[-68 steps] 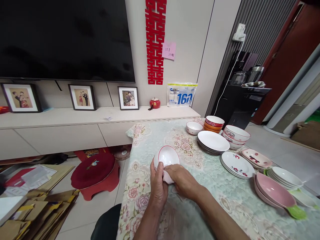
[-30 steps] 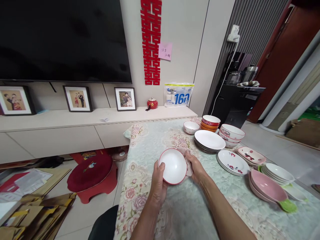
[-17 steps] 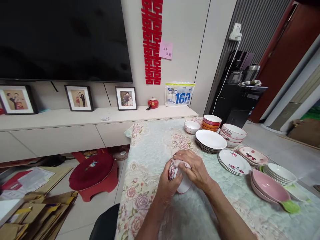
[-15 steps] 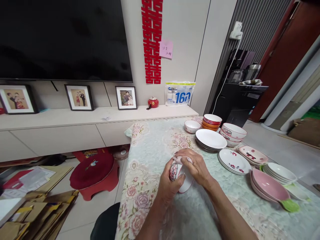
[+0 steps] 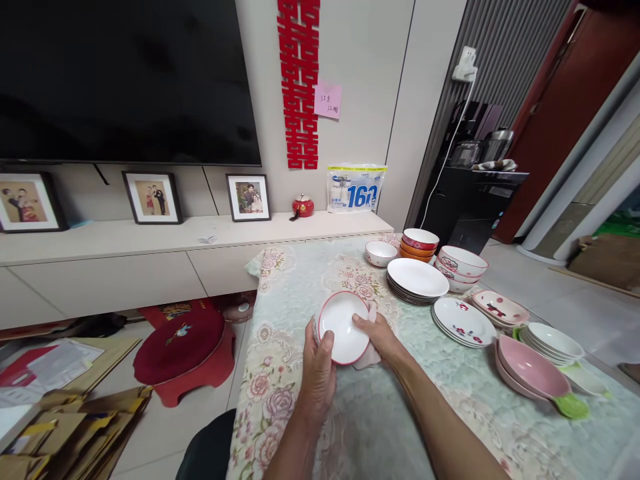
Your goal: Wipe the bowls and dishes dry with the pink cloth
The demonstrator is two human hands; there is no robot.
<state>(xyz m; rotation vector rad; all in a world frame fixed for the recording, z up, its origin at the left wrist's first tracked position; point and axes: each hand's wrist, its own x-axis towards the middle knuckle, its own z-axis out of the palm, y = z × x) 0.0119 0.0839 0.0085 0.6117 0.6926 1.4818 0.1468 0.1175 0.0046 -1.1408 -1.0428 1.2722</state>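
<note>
A small white bowl with a red rim (image 5: 343, 320) is held above the floral tablecloth, its inside facing me. My left hand (image 5: 320, 363) grips the bowl's left side, thumb over the rim and fingers behind. On the right side, my right hand (image 5: 377, 337) has its thumb inside the rim. A pale pink cloth (image 5: 369, 359) is pinched between that hand and the bowl, hanging below it. The fingers behind the bowl are hidden.
To the right stand a small bowl (image 5: 381, 253), orange bowls (image 5: 418, 252), white plates (image 5: 418, 277), patterned bowls (image 5: 463, 261), flowered plates (image 5: 464, 322), and pink leaf-shaped dishes (image 5: 530, 367). A red stool (image 5: 183, 357) is left of the table (image 5: 280, 360).
The bowl has turned from showing its patterned outside to showing its white inside. My right hand has moved from the top of the bowl to its right side with the cloth.
</note>
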